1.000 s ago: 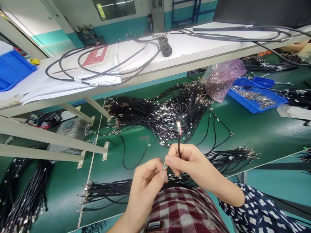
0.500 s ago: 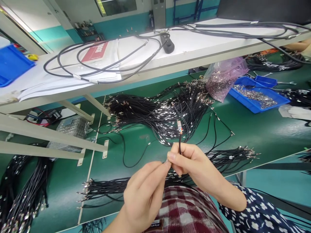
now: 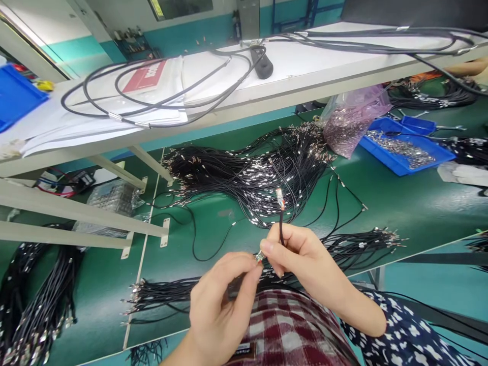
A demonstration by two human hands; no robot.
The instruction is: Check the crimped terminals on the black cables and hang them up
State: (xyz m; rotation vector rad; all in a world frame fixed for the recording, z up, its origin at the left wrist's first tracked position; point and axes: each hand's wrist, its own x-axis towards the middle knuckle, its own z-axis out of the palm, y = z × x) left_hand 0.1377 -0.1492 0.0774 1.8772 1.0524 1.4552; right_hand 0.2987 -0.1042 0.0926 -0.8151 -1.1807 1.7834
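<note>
My right hand (image 3: 295, 249) is closed around a short black cable (image 3: 281, 226), held upright between thumb and fingers. On the cable's upper end sits a clear and silver connector (image 3: 279, 197) with coloured wires showing. Between the two hands is a small shiny metal piece (image 3: 260, 256), which the thumb and forefinger of my left hand (image 3: 224, 300) pinch; my right thumb tip touches it too. Whether it joins the same cable is hidden. Behind the hands, a big bundle of black cables (image 3: 229, 170) with silver ends lies on the green table (image 3: 213, 231).
Another cable bundle (image 3: 168, 297) runs behind my hands along the near edge. A blue tray (image 3: 404, 165) of metal parts and a pink bag (image 3: 348, 122) stand back right. Above is a white shelf (image 3: 290, 86) with coiled cable (image 3: 89, 91). More cables (image 3: 34, 305) lie left.
The left fingertips have parted slightly and dropped, baring the small metal piece between the hands. The right hand keeps its hold on the cable, and the connector has tilted a little left.
</note>
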